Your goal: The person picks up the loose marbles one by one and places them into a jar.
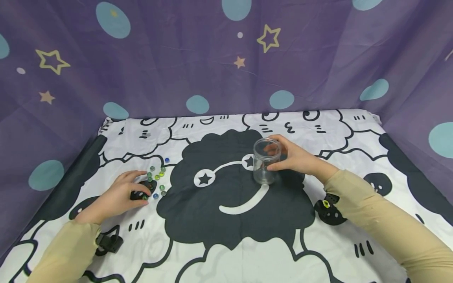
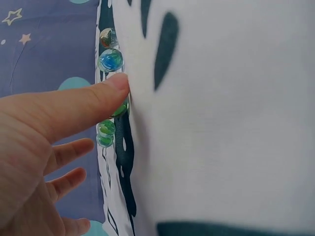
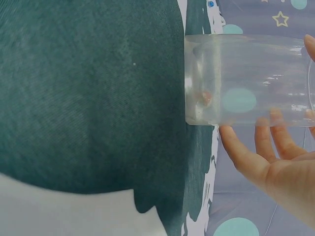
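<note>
My left hand (image 1: 118,196) is low over the cloth at the left, beside a loose group of glass marbles (image 1: 157,177). Its thumb and index finger pinch a green marble (image 1: 145,197), which the thumb partly covers in the left wrist view (image 2: 119,109). The other fingers stay spread apart. A blue marble (image 2: 110,60) shows just past the thumb tip. On the dark part of the cloth stands a clear, open-topped jar (image 1: 263,173), upright. My right hand (image 1: 291,157) holds it from the right side, thumb in front and fingers behind, near its upper half.
A white cloth (image 1: 244,259) with black cartoon prints covers the table. One dark blue marble (image 1: 167,160) lies behind the others. A purple curtain (image 1: 198,70) with stars and blue dots hangs along the back and sides.
</note>
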Tool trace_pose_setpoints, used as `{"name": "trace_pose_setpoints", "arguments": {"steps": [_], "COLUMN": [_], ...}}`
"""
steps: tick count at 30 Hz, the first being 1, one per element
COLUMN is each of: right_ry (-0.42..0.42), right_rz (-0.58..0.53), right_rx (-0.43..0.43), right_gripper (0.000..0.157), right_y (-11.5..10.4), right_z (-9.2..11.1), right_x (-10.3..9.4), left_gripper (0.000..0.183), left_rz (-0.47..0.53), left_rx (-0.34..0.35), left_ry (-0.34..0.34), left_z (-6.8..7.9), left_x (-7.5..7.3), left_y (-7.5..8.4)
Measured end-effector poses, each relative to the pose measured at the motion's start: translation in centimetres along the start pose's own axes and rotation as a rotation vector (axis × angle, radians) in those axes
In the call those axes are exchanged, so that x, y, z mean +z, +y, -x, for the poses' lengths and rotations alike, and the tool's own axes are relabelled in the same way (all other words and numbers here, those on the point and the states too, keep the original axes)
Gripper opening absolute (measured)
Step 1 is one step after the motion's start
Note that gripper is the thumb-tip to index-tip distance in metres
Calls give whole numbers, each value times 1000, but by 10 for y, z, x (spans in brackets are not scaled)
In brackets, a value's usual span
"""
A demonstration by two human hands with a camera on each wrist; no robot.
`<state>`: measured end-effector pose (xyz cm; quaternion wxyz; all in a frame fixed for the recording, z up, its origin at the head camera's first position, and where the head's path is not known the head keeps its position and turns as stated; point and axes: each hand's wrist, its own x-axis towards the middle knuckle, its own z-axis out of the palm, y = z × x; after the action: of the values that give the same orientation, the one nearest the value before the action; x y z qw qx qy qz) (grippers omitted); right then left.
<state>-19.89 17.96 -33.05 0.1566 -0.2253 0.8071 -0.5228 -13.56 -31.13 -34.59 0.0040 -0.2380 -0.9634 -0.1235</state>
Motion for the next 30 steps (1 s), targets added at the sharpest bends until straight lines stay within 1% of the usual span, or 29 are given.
{"name": "trace_pose_setpoints", "arguments": {"steps": [6, 10, 24, 30], "right_ry": [-3, 0, 3, -1], "right_rz": [-9, -11, -13, -16], "right_rx": [-7, -10, -17, -8], "right_gripper": [75, 75, 74, 76], "right_y": [0, 0, -1, -2], "right_z": [0, -1, 0, 1], "right_x": [0, 0, 0, 0], "left_gripper": [17, 15, 17, 18], "left_rz": [15, 20, -13, -26], "left_rx": [-23, -35, -104, -146], "left_ry": [-21, -21, -3, -22], "left_z": [-1, -2, -2, -2], "left_x": [0, 0, 2, 3], "left_y": [1, 1, -2, 0]}}
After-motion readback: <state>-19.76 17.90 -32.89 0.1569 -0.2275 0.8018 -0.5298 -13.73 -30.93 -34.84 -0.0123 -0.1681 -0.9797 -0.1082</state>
